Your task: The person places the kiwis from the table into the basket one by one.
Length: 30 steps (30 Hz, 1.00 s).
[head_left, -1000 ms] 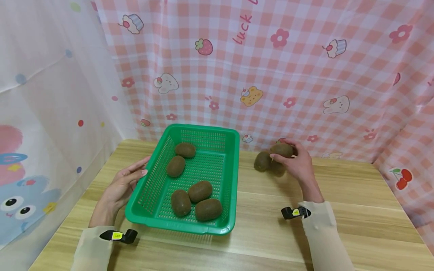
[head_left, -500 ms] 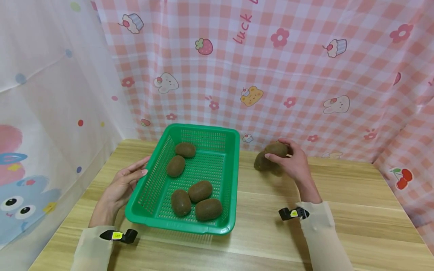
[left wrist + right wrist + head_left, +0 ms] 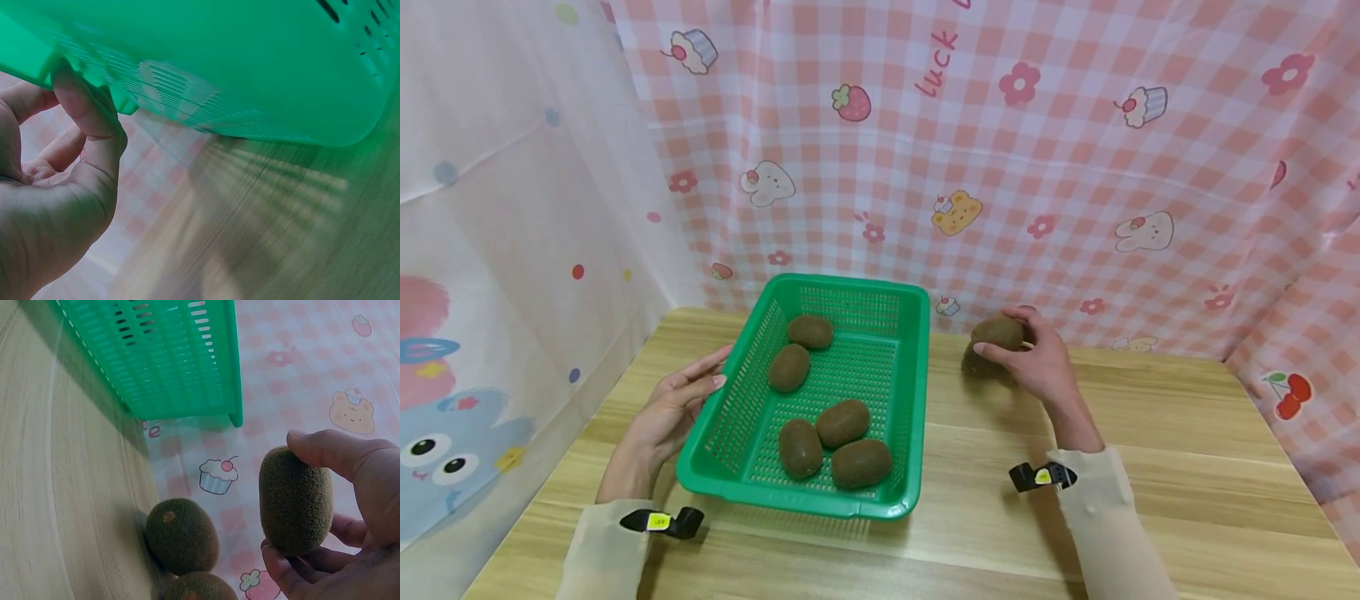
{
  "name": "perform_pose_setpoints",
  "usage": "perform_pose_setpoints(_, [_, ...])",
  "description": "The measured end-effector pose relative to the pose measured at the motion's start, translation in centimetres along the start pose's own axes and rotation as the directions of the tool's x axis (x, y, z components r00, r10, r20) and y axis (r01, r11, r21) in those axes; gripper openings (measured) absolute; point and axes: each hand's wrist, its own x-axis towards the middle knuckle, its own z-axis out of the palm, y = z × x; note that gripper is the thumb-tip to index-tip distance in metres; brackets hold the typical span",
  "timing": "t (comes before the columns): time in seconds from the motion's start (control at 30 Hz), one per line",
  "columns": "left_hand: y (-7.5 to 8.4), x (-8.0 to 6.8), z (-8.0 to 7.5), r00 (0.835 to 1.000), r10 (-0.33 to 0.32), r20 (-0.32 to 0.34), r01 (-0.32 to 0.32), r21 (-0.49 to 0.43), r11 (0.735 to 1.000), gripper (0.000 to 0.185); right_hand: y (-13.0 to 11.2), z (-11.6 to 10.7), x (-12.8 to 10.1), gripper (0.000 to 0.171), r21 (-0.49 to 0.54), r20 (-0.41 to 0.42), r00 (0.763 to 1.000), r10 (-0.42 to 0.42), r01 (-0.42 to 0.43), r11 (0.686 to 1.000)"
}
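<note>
Right of green basket (image 3: 820, 492): right hand (image 3: 1037, 367) fingers wrapped around lifted kiwi (image 3: 997, 332); left hand (image 3: 673, 404) fingers relaxed, thumb touching basket rim.

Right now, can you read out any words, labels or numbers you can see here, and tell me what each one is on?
"luck": pink letters on the checked pink backdrop cloth, running slantwise near the top; more letters above it are cut off at the picture's edge.
Yellow tag on the left wrist clip: too small to read.
Yellow tag on the right wrist clip: too small to read.
The green basket and the kiwis show no writing.
</note>
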Motion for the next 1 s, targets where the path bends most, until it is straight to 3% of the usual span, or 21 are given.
perform_pose_setpoints(1.0, [-0.1,0.1,-0.2,1.0,-0.006,-0.01,0.006,0.008,1.0,0.046,-2.0,1.7,-1.3,0.069,0.007,0.088,0.991,-0.102,0.102,0.995])
